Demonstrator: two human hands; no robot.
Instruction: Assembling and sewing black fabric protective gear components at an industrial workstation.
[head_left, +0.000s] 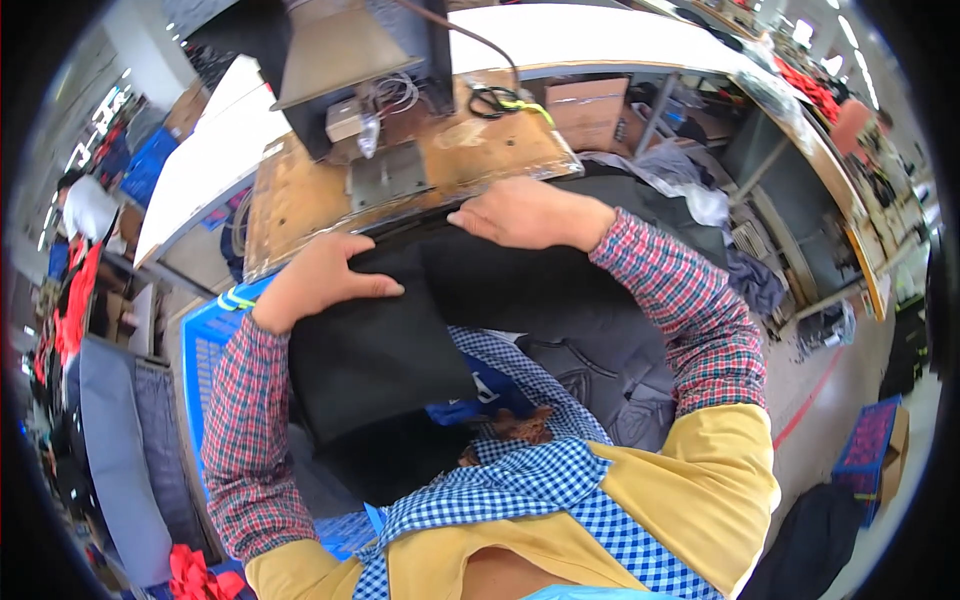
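A broad piece of black fabric (370,360) hangs over my lap in front of a wooden work board. My left hand (320,280) is at its upper left part, thumb lying across the front, a finger near the top edge, the other fingertips hidden. My right hand (530,213) pinches the top edge of the black fabric beside the board's front edge, fingers closed and pointing left. More dark fabric lies in folds under my right forearm. A small metal plate (388,176) sits on the board, beyond both hands.
A machine head (345,50) stands over the wooden board (300,205), with thin wires and a black cable nearby. A blue plastic crate (200,350) is at my left. White tables (600,35) stretch behind. Grey cloth (680,180) is heaped at the right, and a cardboard piece (587,115) stands under the table.
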